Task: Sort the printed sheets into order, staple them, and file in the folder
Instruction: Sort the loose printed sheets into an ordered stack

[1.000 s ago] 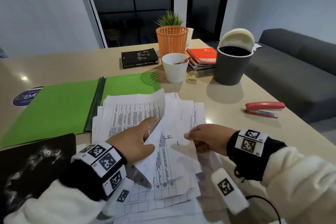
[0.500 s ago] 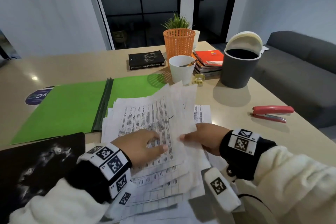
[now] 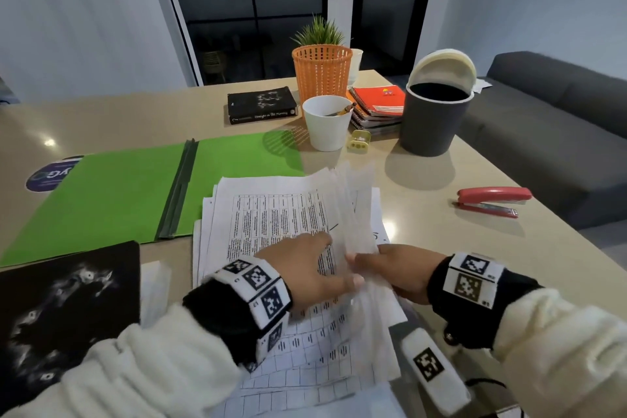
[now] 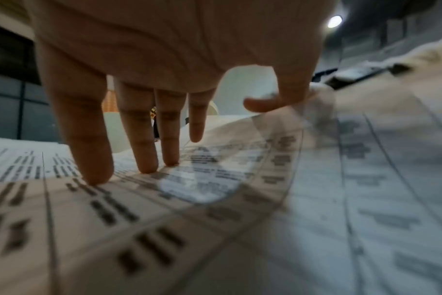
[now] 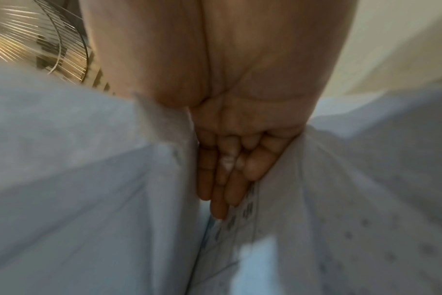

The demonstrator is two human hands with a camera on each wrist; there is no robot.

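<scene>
The printed sheets (image 3: 271, 224) lie in a loose, fanned heap at the near middle of the desk (image 3: 424, 187), overlapping the near right corner of the open green folder (image 3: 112, 193) at ten o'clock of the heap. The left hand (image 3: 305, 268) is released: its straight fingers (image 4: 88, 139) press flat on the top page, thumb hooked clear of the paper. The right hand (image 3: 403, 268), at three o'clock of the left, has its grip on a few lifted sheets, fingers straight beneath them and thumb side closing on top, though blur hides the exact pinch. The step in hand looks like leafing through to find page order; done well, the left fingers should pin the settled pages firmly so nothing slides, while the right peels one sheet at a time high enough to read any handwritten number before placing it. One red stapler (image 3: 488, 202) waits at two o'clock, well apart. Counted: one folder, one stapler, one white cup (image 3: 325, 125), one orange basket (image 3: 320, 71), one grey bin (image 3: 431, 122), one black book (image 3: 261, 105); the sheets overlap too much to count.
</scene>
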